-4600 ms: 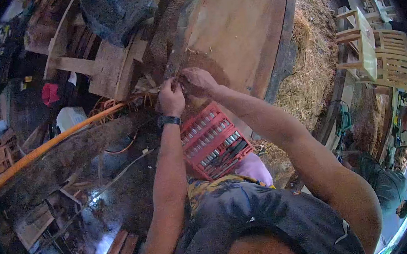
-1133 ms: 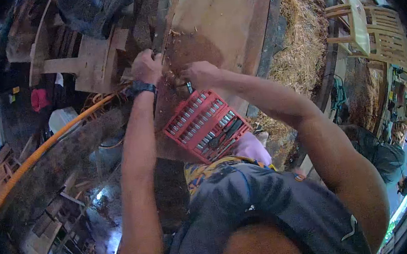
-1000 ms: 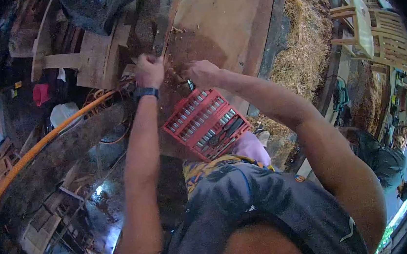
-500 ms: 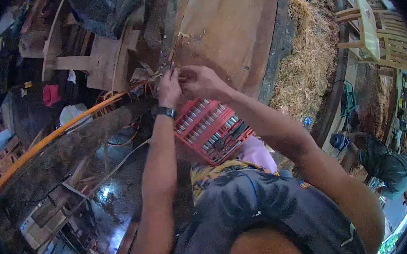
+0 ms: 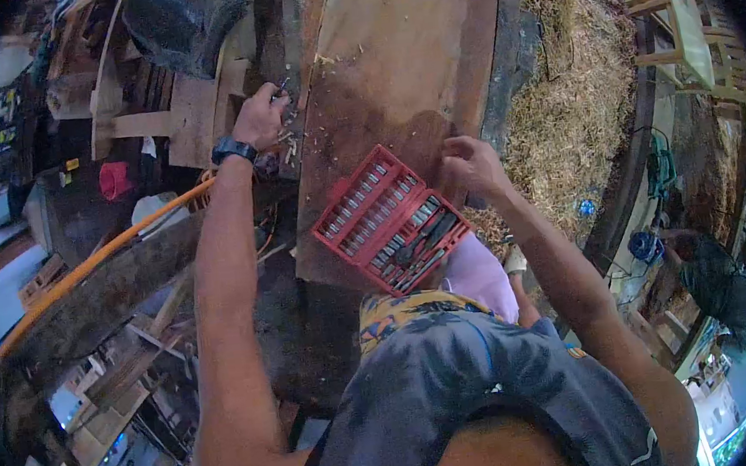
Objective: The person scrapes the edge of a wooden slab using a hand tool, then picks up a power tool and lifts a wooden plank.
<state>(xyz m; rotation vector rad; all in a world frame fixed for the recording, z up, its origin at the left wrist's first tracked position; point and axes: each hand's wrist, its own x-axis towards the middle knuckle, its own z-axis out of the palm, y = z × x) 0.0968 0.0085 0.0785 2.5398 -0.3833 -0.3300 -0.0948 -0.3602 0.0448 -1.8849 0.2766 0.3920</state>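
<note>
My left hand (image 5: 261, 120), with a dark watch on the wrist, is closed on a small dark metal piece (image 5: 284, 85) beside the left edge of the wooden board (image 5: 407, 23). My right hand (image 5: 473, 166) hangs near the board's right edge, fingers curled in; what they hold, if anything, is hidden. Between my forearms lies an open red socket set case (image 5: 348, 188), tilted, close to my lap. Rows of silver sockets (image 5: 370, 224) fill it, with darker tools in the lower right part.
Wood chips (image 5: 291, 146) lie beside the board's left edge. An orange hose (image 5: 114, 249) curves along the left. Wood shavings (image 5: 561, 134) cover the ground at right, where a wooden chair frame (image 5: 681, 24) stands. Another person (image 5: 724, 289) is bent over at far right.
My hands, together above the case before, are now apart. The left moved left and forward; the right moved right and back. The red case now shows fully.
</note>
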